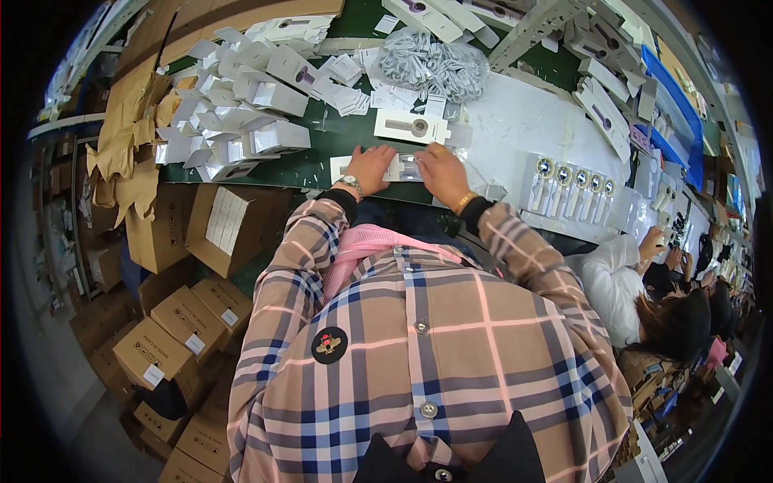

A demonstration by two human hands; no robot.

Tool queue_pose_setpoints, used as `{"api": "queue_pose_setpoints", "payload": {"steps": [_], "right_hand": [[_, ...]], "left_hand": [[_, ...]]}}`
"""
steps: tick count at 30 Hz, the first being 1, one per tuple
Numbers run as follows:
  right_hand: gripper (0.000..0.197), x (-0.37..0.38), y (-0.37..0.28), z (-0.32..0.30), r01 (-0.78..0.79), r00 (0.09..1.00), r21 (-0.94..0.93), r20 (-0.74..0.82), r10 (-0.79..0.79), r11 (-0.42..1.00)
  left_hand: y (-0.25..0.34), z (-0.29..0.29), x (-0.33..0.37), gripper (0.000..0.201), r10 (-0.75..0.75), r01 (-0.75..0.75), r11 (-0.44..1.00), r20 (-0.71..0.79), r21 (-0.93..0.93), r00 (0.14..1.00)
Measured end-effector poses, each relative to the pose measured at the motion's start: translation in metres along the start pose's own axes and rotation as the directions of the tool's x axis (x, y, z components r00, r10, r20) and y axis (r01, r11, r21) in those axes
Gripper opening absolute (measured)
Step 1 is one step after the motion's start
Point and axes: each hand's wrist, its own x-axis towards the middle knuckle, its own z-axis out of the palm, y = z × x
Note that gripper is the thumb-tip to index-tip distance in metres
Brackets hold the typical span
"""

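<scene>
Near the table's front edge, my left hand (370, 167) is curled over a narrow white box (341, 167) lying flat. My right hand (443, 174) grips a clear plastic piece (409, 171) at the right end of that box, its fingertips close together. The exact contents of the plastic piece are too small to tell. Just beyond my hands lies another white box (403, 125) with a picture of a dark round-headed device. A clear plastic sleeve or tray (459, 135) sits against its right end.
Open white boxes (241, 105) are heaped at the left. A bag of coiled pale cables (435, 64) lies at the back beside paper leaflets (350, 98). Several packed devices (567, 191) stand in a row at the right. Cartons (189, 318) are stacked lower left; a co-worker (616, 282) sits right.
</scene>
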Motion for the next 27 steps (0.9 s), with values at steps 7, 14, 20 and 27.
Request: {"api": "queue_pose_setpoints", "payload": {"steps": [7,14,20,27], "right_hand": [[0.093,-0.035,-0.002,-0.041,-0.597,0.802,0.47,0.355,0.48,0.65],[0.106,0.062,-0.06,-0.027,-0.287,0.95,0.661,0.287,0.121,0.693],[0.089,0.124,-0.066,0.022,0.104,0.979,0.573,0.083,-0.183,0.813],[0.086,0.19,-0.09,0.071,-0.043,0.998,0.359,0.066,0.02,0.932]], "left_hand": [[-0.018,-0.016,-0.033,0.083,0.004,-0.042,0.965,-0.146,-0.259,0.989],[-0.024,-0.045,-0.06,0.084,-0.172,-0.217,0.387,-0.302,-0.896,0.938],[-0.034,-0.075,-0.074,0.072,-0.409,-0.179,0.589,-0.481,-0.788,0.775],[-0.066,-0.057,-0.115,0.035,-0.495,0.096,0.688,-0.368,-0.72,0.787]]}}
